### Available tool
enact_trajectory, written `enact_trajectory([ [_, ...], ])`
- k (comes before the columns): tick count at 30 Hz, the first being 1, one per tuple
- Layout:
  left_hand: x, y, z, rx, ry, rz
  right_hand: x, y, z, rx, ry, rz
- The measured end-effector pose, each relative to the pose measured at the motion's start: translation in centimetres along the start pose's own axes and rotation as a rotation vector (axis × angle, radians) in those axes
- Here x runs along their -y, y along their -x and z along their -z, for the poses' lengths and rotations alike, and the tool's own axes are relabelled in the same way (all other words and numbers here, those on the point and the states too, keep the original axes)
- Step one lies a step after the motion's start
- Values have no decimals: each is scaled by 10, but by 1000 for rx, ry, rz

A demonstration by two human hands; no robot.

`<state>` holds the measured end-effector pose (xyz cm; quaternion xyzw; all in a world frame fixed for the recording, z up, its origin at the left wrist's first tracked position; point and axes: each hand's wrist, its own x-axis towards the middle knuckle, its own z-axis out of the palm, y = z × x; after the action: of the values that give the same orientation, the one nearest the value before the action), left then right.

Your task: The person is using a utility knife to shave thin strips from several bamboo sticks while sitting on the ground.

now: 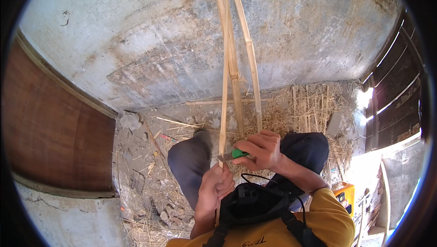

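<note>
Two hands work on long bamboo strips (231,65) that stand up against the grey wall (150,42). The left hand (215,187) is closed tight around one strip low down. The right hand (260,150) grips a green-handled knife (233,154), its blade touching that strip above the knees, with straw (309,106) on the floor.

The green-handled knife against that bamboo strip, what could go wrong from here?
1. The left hand grips the bamboo strip just below the blade of the green-handled knife, which the right hand holds; a slip could cut it.
2. The knees sit right beside the cut, so a jumping blade might reach a leg.
3. The long strips lean against the wall and could shift or spring.
</note>
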<state>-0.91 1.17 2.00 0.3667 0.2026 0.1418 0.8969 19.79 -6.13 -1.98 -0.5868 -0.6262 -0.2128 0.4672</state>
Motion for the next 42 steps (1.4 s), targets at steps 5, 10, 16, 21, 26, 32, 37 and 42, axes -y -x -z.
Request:
enact_trajectory([
  [5, 13, -6, -4, -244, -488, -295, 0, 0, 1, 29, 65, -2],
  [10, 12, -8, -12, -376, -847, -444, 1, -1, 2, 24, 79, -8],
  [16, 7, -6, 0, -170, -370, -179, 0, -1, 1, 23, 89, 7],
  [21, 5, -5, 3, -85, -216, -127, 1, -1, 0, 18, 93, 12],
  [26, 11, -5, -4, -340, -880, -458, 1, -1, 1, 36, 105, 8],
  [32, 7, -4, -13, -424, -1121, -566, 1, -1, 0, 24, 98, 10],
  [37, 6, -3, -16, -434, -1162, -577, 0, -3, 1, 25, 86, 7],
  [42, 6, -2, -18, -469, -1175, -559, 0, -3, 1, 11, 77, 2],
])
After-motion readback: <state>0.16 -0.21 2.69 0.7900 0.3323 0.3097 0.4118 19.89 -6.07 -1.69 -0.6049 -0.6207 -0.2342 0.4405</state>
